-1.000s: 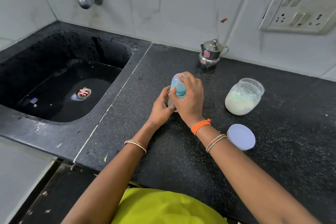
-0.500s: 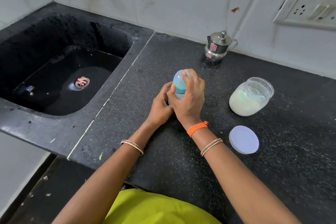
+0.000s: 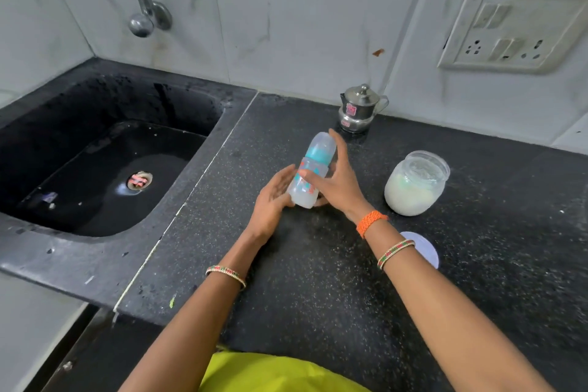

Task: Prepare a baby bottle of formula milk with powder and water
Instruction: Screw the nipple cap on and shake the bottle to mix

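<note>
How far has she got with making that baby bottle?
Mostly done, it seems. The clear baby bottle with the teal collar is capped and holds whitish liquid at the bottom. Both hands, left and right, have it tilted between the palms, probably to mix it. Left over: the glass jar of white powder stands open, its white round lid lying on the black counter.

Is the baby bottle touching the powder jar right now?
Apart. In the head view, the baby bottle sits between both hands, and the right hand plus a strip of bare black counter separate it from the powder jar.
</note>
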### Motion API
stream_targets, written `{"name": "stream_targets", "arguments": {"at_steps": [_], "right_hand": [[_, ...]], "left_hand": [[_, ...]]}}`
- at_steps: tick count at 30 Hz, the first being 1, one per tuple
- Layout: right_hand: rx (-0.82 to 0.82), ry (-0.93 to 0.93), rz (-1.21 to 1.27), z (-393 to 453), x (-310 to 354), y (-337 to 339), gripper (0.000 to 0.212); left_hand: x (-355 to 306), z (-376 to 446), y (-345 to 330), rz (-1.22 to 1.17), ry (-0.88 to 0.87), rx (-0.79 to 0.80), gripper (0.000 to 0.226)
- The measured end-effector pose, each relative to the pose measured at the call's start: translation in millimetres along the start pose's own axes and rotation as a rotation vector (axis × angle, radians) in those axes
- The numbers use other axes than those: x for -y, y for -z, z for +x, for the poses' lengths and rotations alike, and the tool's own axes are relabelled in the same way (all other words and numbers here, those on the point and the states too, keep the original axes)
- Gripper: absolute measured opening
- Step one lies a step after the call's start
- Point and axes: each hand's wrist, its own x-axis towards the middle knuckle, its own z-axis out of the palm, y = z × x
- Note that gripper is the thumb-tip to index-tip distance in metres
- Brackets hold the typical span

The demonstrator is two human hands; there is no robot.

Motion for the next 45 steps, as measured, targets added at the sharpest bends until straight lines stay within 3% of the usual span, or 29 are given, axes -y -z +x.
{"name": "stream_targets", "arguments": {"at_steps": [5,7,11,13,15,16,19,22,24,26,31,36,39,41,45], "right_hand": [[0.054,-0.199,0.351,0,13,24,0.083],[-0.021,-0.098,0.383,-1,33,35,0.084],[-0.622,0.217,0.881,5,93,73,0.085],[-0.631,0.331,0.897,3,115,83,0.084],[-0.531,0.419,0.677,-4,127,82,0.085],[-0.561,0.461,0.648,-7,130,80,0.085],[-0.744,0.466,0.882,-8,132,83,0.085],[-0.506,0.418,0.632,-13,135,79,0.088],[-0.565,0.427,0.665,-17,135,74,0.085],[-0.685,0.387,0.906,-17,133,67,0.084],[-0.415,0.311,0.690,-32,109,39,0.086],[-0.308,0.314,0.570,-24,99,43,0.081],[-0.246,0.303,0.391,-17,98,46,0.075],[-0.196,0.277,0.285,-12,99,47,0.082],[-0.107,0.204,0.232,-3,102,56,0.116]], "left_hand": [[-7,8,3,-0.324,0.125,-0.180,0.035],[-10,13,4,-0.341,0.192,-0.195,0.031],[-17,23,12,-0.308,0.338,-0.152,0.026],[-29,30,14,-0.255,0.349,-0.125,0.026],[-48,37,9,-0.203,0.306,-0.077,0.027],[-60,41,6,-0.190,0.272,-0.044,0.026],[-100,48,-6,-0.208,0.160,0.036,0.026],[-129,52,-14,-0.233,0.102,0.114,0.028],[-140,53,-17,-0.233,0.082,0.156,0.029],[-145,53,-17,-0.278,0.072,0.174,0.028],[-146,46,-17,-0.382,0.125,0.245,0.030],[-145,37,-12,-0.361,0.330,0.589,0.056],[-145,35,-8,-0.399,0.296,0.628,0.071],[-141,35,-7,-0.407,0.252,0.629,0.074],[-137,37,-4,-0.335,0.215,0.585,0.073]]}}
